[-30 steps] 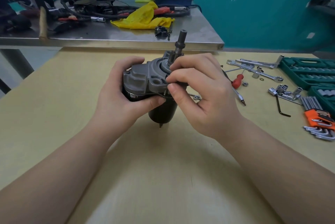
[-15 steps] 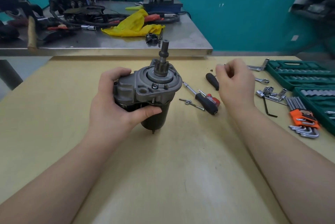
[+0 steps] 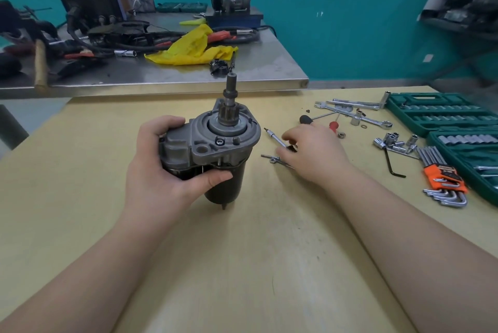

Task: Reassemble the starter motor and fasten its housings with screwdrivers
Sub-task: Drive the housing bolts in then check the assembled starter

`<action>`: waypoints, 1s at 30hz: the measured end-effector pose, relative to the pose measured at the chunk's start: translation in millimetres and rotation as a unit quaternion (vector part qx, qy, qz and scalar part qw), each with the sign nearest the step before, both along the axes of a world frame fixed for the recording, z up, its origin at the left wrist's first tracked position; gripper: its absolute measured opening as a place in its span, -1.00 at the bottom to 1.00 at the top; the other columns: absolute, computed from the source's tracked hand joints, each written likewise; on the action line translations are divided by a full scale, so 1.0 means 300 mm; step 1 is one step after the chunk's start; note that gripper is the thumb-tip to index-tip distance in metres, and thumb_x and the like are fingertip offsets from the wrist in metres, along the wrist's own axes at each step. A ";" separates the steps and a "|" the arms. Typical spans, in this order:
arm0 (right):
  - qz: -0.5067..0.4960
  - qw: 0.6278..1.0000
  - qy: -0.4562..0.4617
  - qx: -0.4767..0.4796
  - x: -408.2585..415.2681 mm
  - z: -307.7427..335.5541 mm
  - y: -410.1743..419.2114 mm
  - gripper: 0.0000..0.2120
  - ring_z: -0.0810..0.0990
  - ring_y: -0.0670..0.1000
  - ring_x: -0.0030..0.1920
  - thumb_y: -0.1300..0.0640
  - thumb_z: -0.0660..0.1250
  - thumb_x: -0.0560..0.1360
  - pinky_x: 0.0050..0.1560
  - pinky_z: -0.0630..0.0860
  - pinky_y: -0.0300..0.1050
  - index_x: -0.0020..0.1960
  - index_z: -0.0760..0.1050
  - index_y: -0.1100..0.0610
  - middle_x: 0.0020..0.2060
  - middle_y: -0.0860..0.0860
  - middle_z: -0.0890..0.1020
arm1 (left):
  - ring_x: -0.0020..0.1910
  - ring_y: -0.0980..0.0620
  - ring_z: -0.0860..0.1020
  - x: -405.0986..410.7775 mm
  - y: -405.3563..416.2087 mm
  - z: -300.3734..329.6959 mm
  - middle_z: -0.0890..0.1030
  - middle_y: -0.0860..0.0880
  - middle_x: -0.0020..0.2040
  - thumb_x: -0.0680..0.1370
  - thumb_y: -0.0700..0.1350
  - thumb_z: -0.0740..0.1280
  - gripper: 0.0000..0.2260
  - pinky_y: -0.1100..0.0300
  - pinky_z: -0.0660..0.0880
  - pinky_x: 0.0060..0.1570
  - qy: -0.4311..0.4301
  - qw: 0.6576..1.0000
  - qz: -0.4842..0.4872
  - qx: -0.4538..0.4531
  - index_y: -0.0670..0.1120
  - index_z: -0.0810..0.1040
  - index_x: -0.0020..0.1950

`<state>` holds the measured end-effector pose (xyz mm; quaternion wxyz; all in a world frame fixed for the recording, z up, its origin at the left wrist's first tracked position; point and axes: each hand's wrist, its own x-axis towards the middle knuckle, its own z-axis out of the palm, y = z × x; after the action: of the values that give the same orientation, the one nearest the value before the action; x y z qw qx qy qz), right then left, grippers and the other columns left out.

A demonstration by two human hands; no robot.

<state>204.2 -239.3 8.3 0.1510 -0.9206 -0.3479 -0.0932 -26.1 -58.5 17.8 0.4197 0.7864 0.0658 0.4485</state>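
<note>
Our left hand (image 3: 161, 171) grips the upright starter motor (image 3: 215, 149), grey housing over black body; right hand (image 3: 312, 152) closes over a screwdriver (image 3: 275, 138). Bare table (image 3: 242, 265) nearer us.

arms: 2 — bare to the frame edge | hands: ungloved — no rings

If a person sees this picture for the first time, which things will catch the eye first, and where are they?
First the starter motor, upright in the middle of the yellow table, gripped by the left hand. Next the right hand, reaching down over a screwdriver just right of the motor. Then the green socket cases and the orange hex key set at the table's right edge.
</note>
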 end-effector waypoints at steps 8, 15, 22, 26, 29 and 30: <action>-0.025 0.999 0.034 0.004 0.035 -0.039 0.014 -0.73 0.51 0.14 0.22 0.07 0.29 0.64 0.24 0.44 0.09 0.29 0.63 -0.06 0.02 0.05 0.69 | 0.16 0.26 0.65 0.003 0.003 -0.004 0.63 0.35 0.19 0.14 0.23 0.72 -0.19 0.49 0.50 0.10 -0.005 1.000 -0.004 -0.002 0.41 0.39 0.29; -0.060 0.992 0.016 0.113 0.059 -0.008 -0.019 -0.75 0.60 0.11 0.14 -0.07 0.30 0.61 0.01 0.53 -0.01 0.15 0.71 -0.06 0.00 -0.05 0.72 | 0.15 0.29 0.64 0.006 0.003 -0.002 0.63 0.37 0.18 0.16 0.22 0.72 -0.19 0.50 0.49 0.10 -0.007 1.000 -0.004 0.003 0.40 0.39 0.30; -0.236 0.963 0.125 -0.013 0.164 0.041 -0.135 -0.79 0.60 0.15 0.07 -0.03 0.38 0.56 -0.02 0.58 0.00 0.18 0.60 -0.06 0.07 0.03 0.66 | 0.14 0.31 0.64 0.003 -0.002 0.002 0.64 0.37 0.17 0.15 0.24 0.71 -0.19 0.52 0.48 0.08 -0.004 1.000 -0.001 0.002 0.41 0.38 0.30; -0.227 0.966 0.121 -0.024 0.178 0.037 -0.117 -0.80 0.61 0.19 0.10 0.09 0.37 0.59 0.14 0.65 0.10 0.21 0.60 0.03 0.07 0.07 0.66 | 0.14 0.32 0.63 0.003 -0.008 0.009 0.63 0.39 0.16 0.15 0.25 0.70 -0.20 0.53 0.47 0.08 -0.002 1.000 -0.002 0.003 0.44 0.38 0.28; -0.202 0.951 0.208 0.105 0.190 0.030 -0.126 -0.70 0.64 0.12 0.01 0.17 0.40 0.61 -0.03 0.57 -0.04 0.34 0.60 0.08 0.05 0.07 0.68 | 0.14 0.33 0.63 -0.002 -0.012 0.012 0.63 0.40 0.17 0.15 0.24 0.70 -0.20 0.53 0.47 0.09 -0.005 1.000 -0.005 -0.001 0.43 0.38 0.28; -0.179 0.916 0.291 0.209 0.191 0.033 -0.132 -0.68 0.64 0.06 -0.12 0.23 0.40 0.60 -0.17 0.51 -0.09 0.35 0.60 0.13 -0.06 0.06 0.70 | 0.14 0.33 0.63 -0.003 -0.013 0.013 0.62 0.40 0.17 0.15 0.23 0.70 -0.20 0.53 0.47 0.08 -0.005 1.000 -0.005 0.000 0.43 0.38 0.28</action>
<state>261.3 -279.0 18.2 0.4155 -0.9014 -0.0902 0.0824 -26.9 -62.4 21.5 0.4227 0.7843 0.0596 0.4501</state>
